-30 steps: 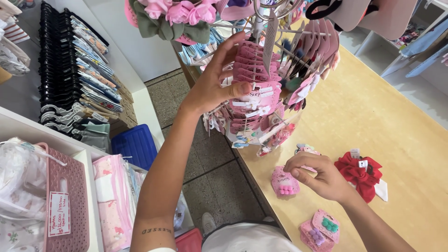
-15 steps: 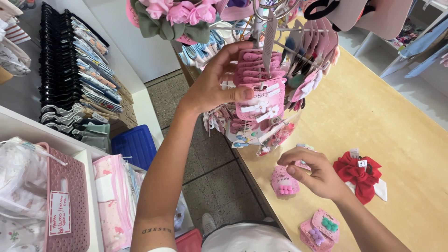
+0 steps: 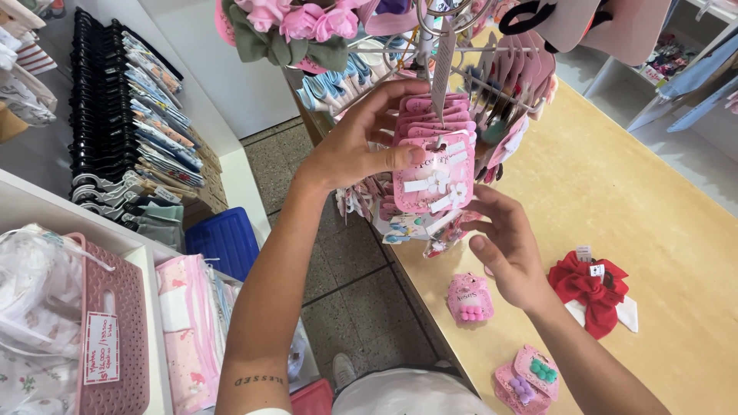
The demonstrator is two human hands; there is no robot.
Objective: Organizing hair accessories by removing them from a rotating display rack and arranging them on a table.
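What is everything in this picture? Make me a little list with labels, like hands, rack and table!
left hand: grips the stack of pink hair-clip cards hanging on the metal display rack
right hand: open, raised just below the hanging cards, fingers spread
table: light wooden counter
on the counter: a pink card with small pink clips, a red fabric bow with a white tag, two pink cards with purple and green clips
left side: blue plastic bin, row of clothes on black hangers, pink perforated basket
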